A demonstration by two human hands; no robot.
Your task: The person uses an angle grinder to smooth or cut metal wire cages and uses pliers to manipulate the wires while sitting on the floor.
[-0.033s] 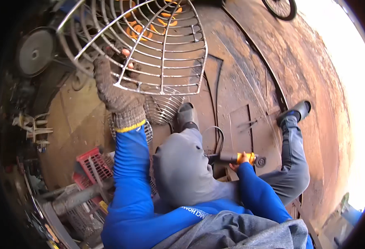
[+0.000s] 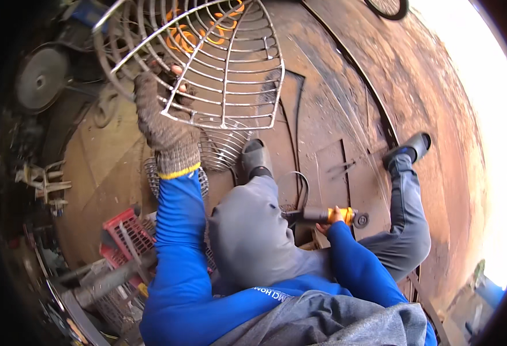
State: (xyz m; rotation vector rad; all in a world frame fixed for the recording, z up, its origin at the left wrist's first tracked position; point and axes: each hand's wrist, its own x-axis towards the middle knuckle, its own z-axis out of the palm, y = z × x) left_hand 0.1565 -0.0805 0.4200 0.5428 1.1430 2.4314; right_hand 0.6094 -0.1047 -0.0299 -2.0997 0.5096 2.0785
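Observation:
My left hand (image 2: 164, 118), in a worn brown knit glove with bare fingertips showing, is closed on a curved wire grille (image 2: 225, 92). This welded metal grille is raised at the upper left, its bars bowed and shiny. Down at my right side, my right hand (image 2: 335, 219) is wrapped round a yellow and black angle grinder (image 2: 317, 215). The grinder's disc end (image 2: 360, 219) points right, away from the grille. Below the held grille, another wire grille (image 2: 224, 151) rests on the floor near my left foot.
A red plastic crate (image 2: 127, 233) and metal pipes (image 2: 103, 285) lie at the lower left. A large round disc (image 2: 41, 79) stands at the far left. Orange rings (image 2: 181, 39) show behind the grille. A dark cable (image 2: 306, 190) loops near the grinder; a bicycle wheel (image 2: 390, 7) is at the top.
The held grille's left side has shifted slightly right in the picture, and the background has moved a little. Both hands keep their hold.

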